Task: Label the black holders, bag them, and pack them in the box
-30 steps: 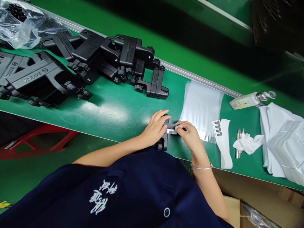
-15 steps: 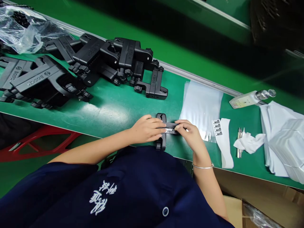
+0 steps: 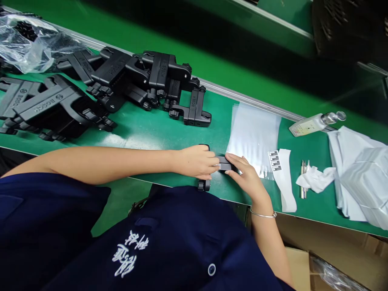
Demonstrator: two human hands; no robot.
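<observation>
The black bracket (image 3: 224, 163) is rested on the bench (image 3: 145, 142) close to the wearer's edge, its right end held between the thumb and fingers of the right hand (image 3: 246, 174), spread about as wide as the part. The left hand (image 3: 195, 161) is laid across the middle with its fingers curled down; whether anything is gripped beneath them cannot be told. The bracket should be held flat and free of rocking, with pressure best applied evenly rather than at one fingertip.
</observation>
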